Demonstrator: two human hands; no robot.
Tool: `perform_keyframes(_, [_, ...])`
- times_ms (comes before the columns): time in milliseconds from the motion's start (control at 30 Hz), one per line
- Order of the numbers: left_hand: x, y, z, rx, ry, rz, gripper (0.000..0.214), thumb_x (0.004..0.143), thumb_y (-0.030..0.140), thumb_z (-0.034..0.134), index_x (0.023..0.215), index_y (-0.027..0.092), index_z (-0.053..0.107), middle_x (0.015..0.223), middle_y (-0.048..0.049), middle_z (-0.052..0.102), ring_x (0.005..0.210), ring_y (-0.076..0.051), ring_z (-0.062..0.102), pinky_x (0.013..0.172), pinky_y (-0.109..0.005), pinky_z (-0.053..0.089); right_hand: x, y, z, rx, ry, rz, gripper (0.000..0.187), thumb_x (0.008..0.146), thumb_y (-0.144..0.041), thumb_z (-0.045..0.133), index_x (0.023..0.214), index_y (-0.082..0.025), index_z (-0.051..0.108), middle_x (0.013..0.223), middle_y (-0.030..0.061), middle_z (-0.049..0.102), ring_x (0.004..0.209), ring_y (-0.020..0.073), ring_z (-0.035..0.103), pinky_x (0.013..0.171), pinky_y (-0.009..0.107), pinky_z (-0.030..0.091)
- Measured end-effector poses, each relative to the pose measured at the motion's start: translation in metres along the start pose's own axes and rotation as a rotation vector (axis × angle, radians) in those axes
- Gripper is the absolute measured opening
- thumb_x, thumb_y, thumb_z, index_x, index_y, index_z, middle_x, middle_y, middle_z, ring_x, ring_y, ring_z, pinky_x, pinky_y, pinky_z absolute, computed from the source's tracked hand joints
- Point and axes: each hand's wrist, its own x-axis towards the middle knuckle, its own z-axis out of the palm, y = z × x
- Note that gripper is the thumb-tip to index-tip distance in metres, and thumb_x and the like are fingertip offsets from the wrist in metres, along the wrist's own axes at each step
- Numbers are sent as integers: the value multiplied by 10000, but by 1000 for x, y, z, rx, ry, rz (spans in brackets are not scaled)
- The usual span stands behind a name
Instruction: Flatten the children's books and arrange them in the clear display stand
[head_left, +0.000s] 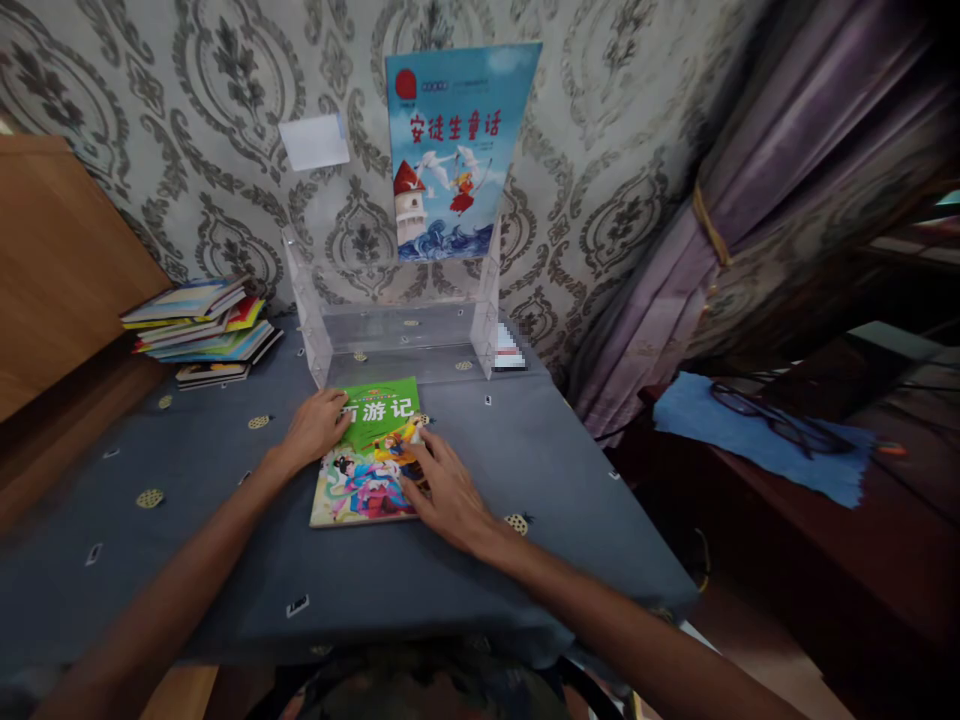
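A children's book (pixel 371 445) with a green top and colourful costumed figures on its cover lies face up on the patterned grey cloth. My left hand (pixel 313 428) rests along its upper left edge, fingertips over the cover. At the right edge, the fingers of my right hand (pixel 451 492) lie spread on the cover. Both hands touch the book from opposite sides, fingers extended. Behind it stands a clear plastic rack (pixel 405 325), with a blue picture book (pixel 461 150) upright at its back, showing a tower and a figure in red.
To the left is a stack of books (pixel 206 325) beside a wooden panel (pixel 67 260). A white card (pixel 315 142) shows near the wallpapered wall. Glasses (pixel 780 418) lie on a blue cloth (pixel 697 405) at right, below a tied purple curtain (pixel 720 230).
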Motion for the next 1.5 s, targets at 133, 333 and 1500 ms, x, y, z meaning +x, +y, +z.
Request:
perform_keyframes(133, [13,17,-16,34,-113,-23,429,972,453,396,1003,139,686,1084,-149,699,1045,-281,631,914,-378,469,-14,-25,-4,22,-50,-57,352,921,-261,534,1267,-197,562,1336,146,510,1226,270,522,1041,445,470])
perform_keyframes(333, [19,56,-22,-17,-180,59,587,928,648,380,896,152,693,920,-132,708,898,-273,658,794,-356,474,-22,-55,6,111,-217,-248,421,870,-309,637,1274,-212,570,1390,116,513,1273,246,507,1055,390,465])
perform_keyframes(1500, [-48,85,-1,142,122,299,334,1007,310,380,1138,116,618,1147,-161,700,1099,-268,655,936,-402,536,43,28,-10,656,67,-4,626,976,-654,315,1029,-184,725,972,82,750,1053,216,658,1023,396,447])
